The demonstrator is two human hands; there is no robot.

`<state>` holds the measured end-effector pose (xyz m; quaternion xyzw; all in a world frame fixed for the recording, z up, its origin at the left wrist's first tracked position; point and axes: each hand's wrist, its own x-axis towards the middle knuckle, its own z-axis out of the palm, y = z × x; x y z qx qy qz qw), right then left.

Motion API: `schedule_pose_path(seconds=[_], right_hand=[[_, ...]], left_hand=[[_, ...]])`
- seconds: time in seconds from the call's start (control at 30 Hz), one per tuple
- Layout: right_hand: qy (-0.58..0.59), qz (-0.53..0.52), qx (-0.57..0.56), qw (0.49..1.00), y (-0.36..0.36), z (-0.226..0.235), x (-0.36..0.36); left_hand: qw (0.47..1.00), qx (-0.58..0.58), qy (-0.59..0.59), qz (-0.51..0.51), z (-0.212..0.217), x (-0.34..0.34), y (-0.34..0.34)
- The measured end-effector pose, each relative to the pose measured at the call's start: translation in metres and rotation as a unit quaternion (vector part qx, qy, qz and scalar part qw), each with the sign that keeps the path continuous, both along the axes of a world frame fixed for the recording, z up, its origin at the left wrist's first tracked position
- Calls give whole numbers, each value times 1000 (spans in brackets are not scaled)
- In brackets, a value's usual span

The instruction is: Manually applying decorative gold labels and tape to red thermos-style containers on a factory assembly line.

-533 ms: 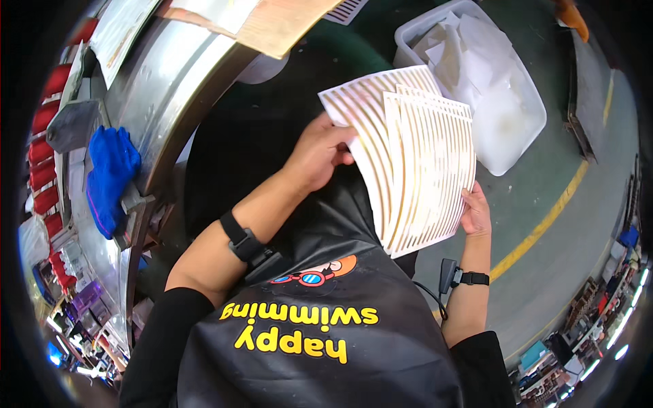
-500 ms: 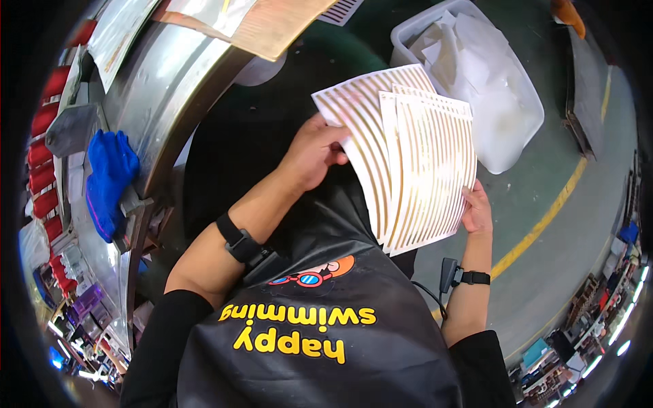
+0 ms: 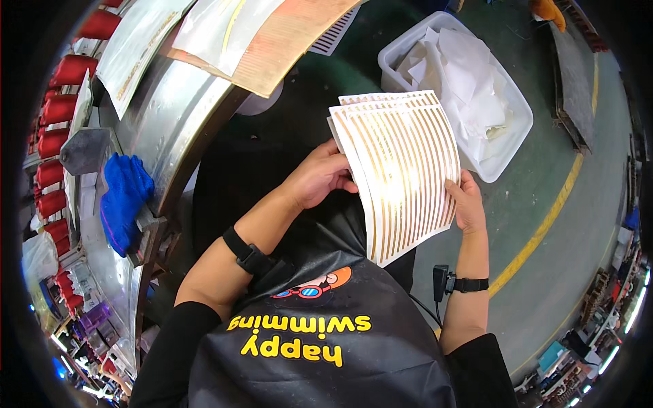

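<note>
I hold a small stack of white sheets with curved gold stripes [image 3: 401, 170] in front of my chest, over my black apron. My left hand [image 3: 318, 178] grips the stack's left edge, fingers curled behind it. My right hand [image 3: 469, 204] holds the right edge, thumb on the front face. The sheets are fanned slightly at the top, so the edges of two or three sheets show. Both wrists wear black straps.
A white plastic bin [image 3: 507, 146] with crumpled white paper stands on the green floor behind the sheets. A curved metal machine bench [image 3: 170, 122] at left carries more striped sheets [image 3: 272, 34], a blue cloth [image 3: 122, 197] and red spools [image 3: 54, 109]. A yellow floor line [image 3: 544, 224] runs at right.
The sheets have been squared up into a tighter stack and lowered a little; both hands have shifted with them.
</note>
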<state>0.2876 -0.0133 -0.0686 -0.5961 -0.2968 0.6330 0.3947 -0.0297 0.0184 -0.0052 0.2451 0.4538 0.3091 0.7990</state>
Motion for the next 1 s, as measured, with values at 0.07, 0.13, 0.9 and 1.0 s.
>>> schedule_pose_path(seconds=[0.07,0.13,0.9,1.0], right_hand=[[32,-13,8,999,-3,-3,-1],[36,-13,12,999,-5,-9,-2],[113,-76,137,981,-4,32,-12],[83,-73,172,979,-4,46,-17]], left_hand=[[1000,6,-17,1,-2,-6,-1],[998,16,-65,2,-6,-9,-2],[990,4,-126,62,-19,7,6],[988,-9,-133,74,-32,7,12]])
